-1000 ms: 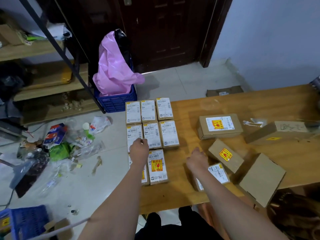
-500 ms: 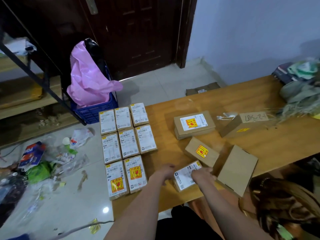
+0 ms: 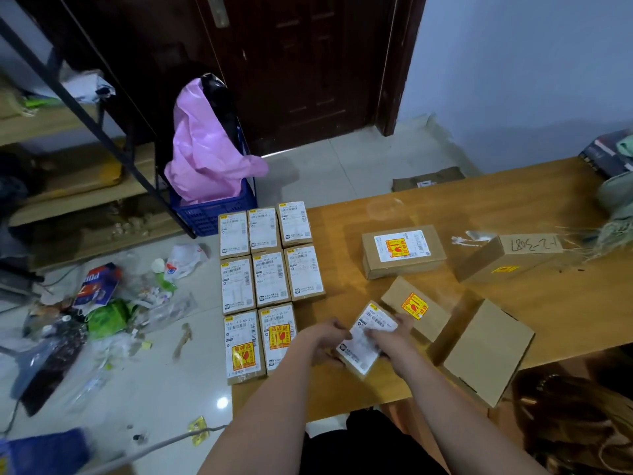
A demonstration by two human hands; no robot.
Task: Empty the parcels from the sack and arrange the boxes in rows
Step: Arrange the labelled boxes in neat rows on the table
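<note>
A small labelled box (image 3: 367, 337) is now gripped by both hands and has been raised, tilted, above the desk (image 3: 513, 207). The left hand (image 3: 325, 341) is curled round its left edge, the right hand (image 3: 390, 337) round its right edge. Half a second earlier it lay flat. Eight boxes (image 3: 270, 279) remain in rows left of the left hand.

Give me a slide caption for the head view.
Both hands hold a small labelled box beside eight boxes in rows on the wooden table.
</note>
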